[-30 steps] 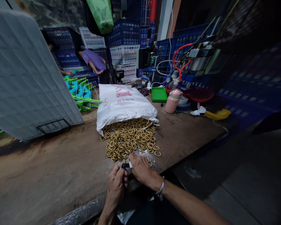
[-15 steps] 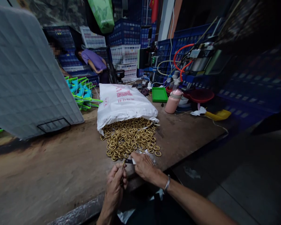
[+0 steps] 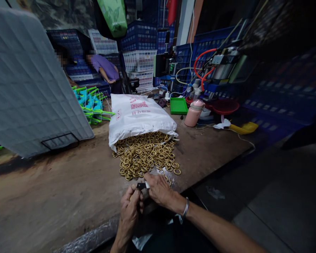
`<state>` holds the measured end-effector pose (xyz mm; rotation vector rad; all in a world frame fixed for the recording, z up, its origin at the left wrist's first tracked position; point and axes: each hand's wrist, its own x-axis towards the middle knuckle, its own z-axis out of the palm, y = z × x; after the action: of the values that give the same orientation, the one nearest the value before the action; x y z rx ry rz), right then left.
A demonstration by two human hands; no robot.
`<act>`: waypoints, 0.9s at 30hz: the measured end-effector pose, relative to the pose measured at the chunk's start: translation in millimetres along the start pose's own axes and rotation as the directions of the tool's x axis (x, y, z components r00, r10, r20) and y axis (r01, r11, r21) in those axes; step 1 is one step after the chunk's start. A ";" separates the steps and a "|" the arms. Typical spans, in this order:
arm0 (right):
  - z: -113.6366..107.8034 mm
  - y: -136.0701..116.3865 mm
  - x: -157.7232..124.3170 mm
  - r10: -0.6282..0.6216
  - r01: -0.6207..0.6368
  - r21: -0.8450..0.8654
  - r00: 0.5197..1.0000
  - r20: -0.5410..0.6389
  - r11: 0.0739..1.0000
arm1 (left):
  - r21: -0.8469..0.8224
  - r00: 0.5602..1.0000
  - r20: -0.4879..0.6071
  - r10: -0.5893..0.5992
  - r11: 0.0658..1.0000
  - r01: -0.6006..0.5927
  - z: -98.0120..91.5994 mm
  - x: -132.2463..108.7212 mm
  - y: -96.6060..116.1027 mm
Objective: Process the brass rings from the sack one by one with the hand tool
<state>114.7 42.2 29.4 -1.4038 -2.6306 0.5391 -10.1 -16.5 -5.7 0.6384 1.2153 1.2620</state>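
My right hand (image 3: pixel 161 189) is closed around a small tool with a flat black end and a white part (image 3: pixel 141 185); its exact kind I cannot make out. The black end reaches the fingertips of my left hand (image 3: pixel 130 205). Those fingers are pinched on a brass-coloured ring, of which only a glint shows now. Just beyond both hands lies a heap of brass-coloured rings (image 3: pixel 144 158), spilling from the open mouth of a white printed bag (image 3: pixel 140 114). A few loose rings lie beside my right hand.
A grey padded panel (image 3: pixel 34 80) stands at left on the wooden table (image 3: pixel 68 189). Behind are green-and-blue plastic pieces (image 3: pixel 91 103) and a person in purple (image 3: pixel 106 66). At right are a green tray (image 3: pixel 178 106), a pink bottle (image 3: pixel 193 114) and a machine with red hoses (image 3: pixel 223 66).
The tool's black end has shifted left and now overlaps my left fingertips. The ring there, visible before, is mostly hidden. Both hands stay close together in nearly the same place.
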 end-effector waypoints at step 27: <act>-12.4 104.1 -32.8 0.428 -0.384 0.194 0.850 -0.309 0.903 | -0.315 0.986 0.076 -0.147 0.935 0.163 1.8 -9.8 18.3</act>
<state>217.9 71.5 5.7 -1.8337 -1.9974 0.4360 -13.6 -20.5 14.4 0.3275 0.9693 1.2659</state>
